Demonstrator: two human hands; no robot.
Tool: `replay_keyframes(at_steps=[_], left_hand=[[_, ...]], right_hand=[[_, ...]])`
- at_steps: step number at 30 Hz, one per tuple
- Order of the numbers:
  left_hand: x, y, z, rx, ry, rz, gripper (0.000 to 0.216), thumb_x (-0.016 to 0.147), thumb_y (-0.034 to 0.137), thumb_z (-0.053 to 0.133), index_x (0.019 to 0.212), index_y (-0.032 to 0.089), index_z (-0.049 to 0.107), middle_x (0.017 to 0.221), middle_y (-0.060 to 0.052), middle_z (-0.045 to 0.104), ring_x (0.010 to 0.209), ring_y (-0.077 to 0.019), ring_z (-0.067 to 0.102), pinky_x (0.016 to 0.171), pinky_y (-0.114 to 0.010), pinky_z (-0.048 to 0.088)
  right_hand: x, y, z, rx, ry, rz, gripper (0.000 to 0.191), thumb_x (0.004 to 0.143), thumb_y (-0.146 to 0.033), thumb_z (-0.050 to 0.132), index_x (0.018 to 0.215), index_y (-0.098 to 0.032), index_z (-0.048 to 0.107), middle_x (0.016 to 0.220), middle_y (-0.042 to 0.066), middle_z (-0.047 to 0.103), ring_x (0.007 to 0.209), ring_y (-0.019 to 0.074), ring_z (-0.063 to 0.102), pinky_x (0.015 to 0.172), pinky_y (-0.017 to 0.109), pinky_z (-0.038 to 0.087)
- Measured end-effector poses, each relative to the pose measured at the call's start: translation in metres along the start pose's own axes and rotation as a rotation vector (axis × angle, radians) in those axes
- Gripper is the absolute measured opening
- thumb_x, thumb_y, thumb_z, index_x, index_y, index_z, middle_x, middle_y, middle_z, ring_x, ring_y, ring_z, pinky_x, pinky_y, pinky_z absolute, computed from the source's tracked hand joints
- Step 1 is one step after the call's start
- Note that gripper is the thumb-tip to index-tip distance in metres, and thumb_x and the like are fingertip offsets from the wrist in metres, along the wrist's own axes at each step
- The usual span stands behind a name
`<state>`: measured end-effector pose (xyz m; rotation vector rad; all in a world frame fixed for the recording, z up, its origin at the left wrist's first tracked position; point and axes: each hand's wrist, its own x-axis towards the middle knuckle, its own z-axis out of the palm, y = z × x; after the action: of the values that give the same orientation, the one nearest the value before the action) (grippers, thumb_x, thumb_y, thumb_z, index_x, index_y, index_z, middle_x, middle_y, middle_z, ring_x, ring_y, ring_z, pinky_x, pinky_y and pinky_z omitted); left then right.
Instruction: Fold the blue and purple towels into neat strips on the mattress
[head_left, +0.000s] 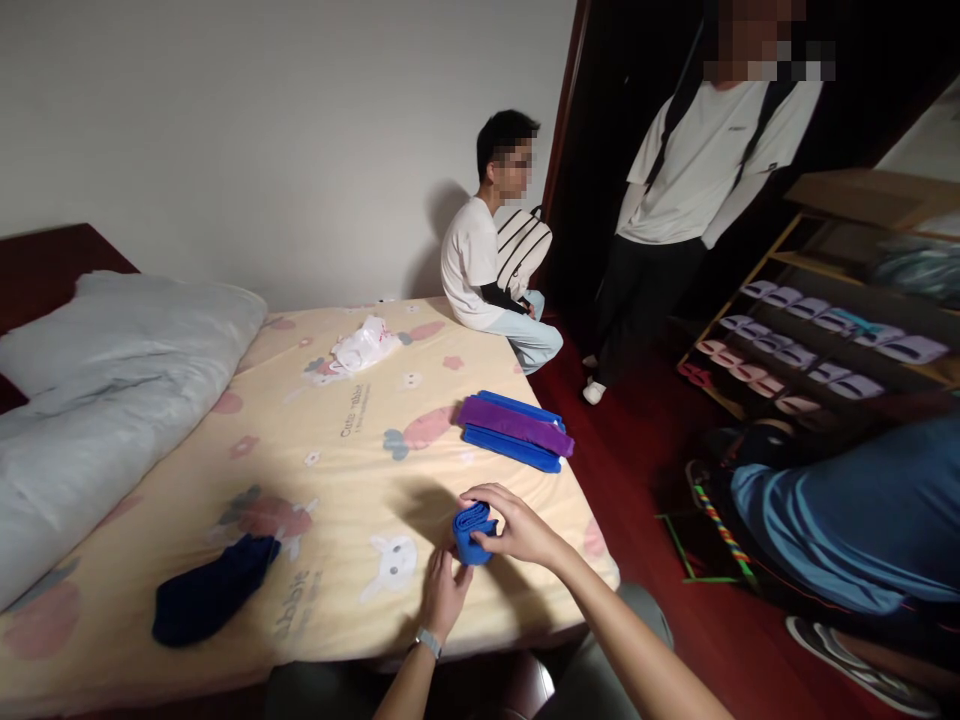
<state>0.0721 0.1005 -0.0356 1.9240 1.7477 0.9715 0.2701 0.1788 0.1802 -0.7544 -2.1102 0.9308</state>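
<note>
Blue cloth roll [466, 547] is risking unwinding if the right hand [523, 528], pinching it, slackens, the left hand [444, 598] supporting, thumb and fingers parted, at seven o'clock.

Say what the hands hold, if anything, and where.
A rolled blue cloth: the right hand grips its upper part, thumb on the near side; the left hand touches its lower left.

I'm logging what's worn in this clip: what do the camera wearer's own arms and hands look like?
Each grip is an ungloved human hand: left hand, right hand. No sleeve shows on the left forearm or right forearm. A silver-grey wristband, possibly a watch, circles the left wrist. I can make out no cables or markings.
</note>
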Motion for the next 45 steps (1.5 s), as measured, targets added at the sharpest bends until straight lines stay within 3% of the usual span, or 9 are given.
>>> replay_keyframes(at_steps=[6,13,20,24,29,35,38,42,45], left_hand=[[-0.003,0.012,-0.006,-0.066,0.023,-0.084,0.036,0.094,0.042,0.052,0.122,0.020,0.056,0.117,-0.013,0.066,0.112,-0.0272,0.064,0.095,-0.045,0.053],[0.010,0.020,0.002,-0.244,-0.011,-0.212,0.045,0.088,0.048,0.057,0.122,0.019,0.059,0.114,-0.013,0.072,0.106,-0.0264,0.069,0.088,-0.038,0.056],[0.015,0.018,0.005,-0.291,-0.025,-0.256,0.041,0.088,0.051,0.057,0.115,0.020,0.057,0.108,-0.013,0.073,0.101,-0.0268,0.071,0.084,-0.037,0.057],[0.009,0.023,0.001,-0.264,-0.010,-0.242,0.040,0.085,0.050,0.061,0.112,0.021,0.058,0.106,-0.012,0.072,0.097,-0.0272,0.072,0.081,-0.038,0.058],[0.005,0.024,0.001,-0.274,-0.003,-0.249,0.044,0.081,0.044,0.065,0.117,0.019,0.058,0.108,-0.014,0.070,0.099,-0.0284,0.070,0.082,-0.040,0.058],[0.001,0.009,0.004,-0.308,0.025,-0.262,0.071,0.075,0.035,0.068,0.139,0.017,0.043,0.135,-0.019,0.058,0.129,-0.0330,0.056,0.104,-0.048,0.050],[-0.007,-0.003,0.002,-0.351,0.036,-0.306,0.077,0.072,0.028,0.066,0.144,0.019,0.038,0.148,-0.018,0.047,0.138,-0.0318,0.047,0.105,-0.046,0.050],[-0.018,-0.019,-0.007,-0.403,0.080,-0.320,0.071,0.079,0.024,0.056,0.146,0.023,0.034,0.154,-0.015,0.040,0.143,-0.0274,0.041,0.104,-0.043,0.051],[-0.024,-0.028,-0.018,-0.289,0.181,-0.279,0.061,0.082,0.023,0.051,0.142,0.022,0.040,0.151,-0.015,0.045,0.144,-0.0269,0.039,0.114,-0.048,0.041]], right_hand=[[-0.011,0.004,0.001,0.085,0.000,0.100,0.057,0.081,-0.022,0.072,0.135,-0.027,0.055,0.136,0.010,0.059,0.126,0.0258,0.056,0.108,0.041,0.045],[0.006,0.002,0.005,0.121,-0.018,0.131,0.047,0.087,-0.025,0.067,0.132,-0.028,0.058,0.131,0.007,0.064,0.117,0.0247,0.062,0.100,0.039,0.051],[-0.018,0.015,0.002,0.160,0.057,0.158,0.076,0.079,-0.028,0.077,0.147,-0.028,0.043,0.149,0.010,0.050,0.137,0.0288,0.047,0.115,0.047,0.039],[-0.035,0.029,0.009,0.194,0.074,0.190,0.083,0.079,-0.030,0.078,0.152,-0.029,0.037,0.155,0.010,0.043,0.142,0.0295,0.042,0.118,0.050,0.035],[-0.031,0.036,0.016,0.282,0.084,0.179,0.090,0.079,-0.033,0.080,0.154,-0.029,0.031,0.158,0.011,0.039,0.144,0.0293,0.038,0.120,0.050,0.031],[-0.021,0.035,0.008,0.312,0.026,0.191,0.104,0.072,-0.033,0.085,0.157,-0.029,0.024,0.163,0.013,0.029,0.150,0.0295,0.027,0.123,0.051,0.024],[-0.025,0.029,0.002,0.294,-0.022,0.213,0.108,0.071,-0.031,0.086,0.158,-0.029,0.022,0.164,0.012,0.026,0.151,0.0294,0.024,0.123,0.050,0.022],[-0.031,0.017,-0.003,0.258,-0.023,0.227,0.094,0.074,-0.026,0.081,0.154,-0.029,0.032,0.160,0.011,0.034,0.148,0.0285,0.031,0.121,0.048,0.028],[-0.030,0.010,-0.004,0.224,0.028,0.173,0.050,0.081,-0.027,0.075,0.130,-0.027,0.062,0.139,0.010,0.057,0.132,0.0276,0.051,0.112,0.044,0.040]])
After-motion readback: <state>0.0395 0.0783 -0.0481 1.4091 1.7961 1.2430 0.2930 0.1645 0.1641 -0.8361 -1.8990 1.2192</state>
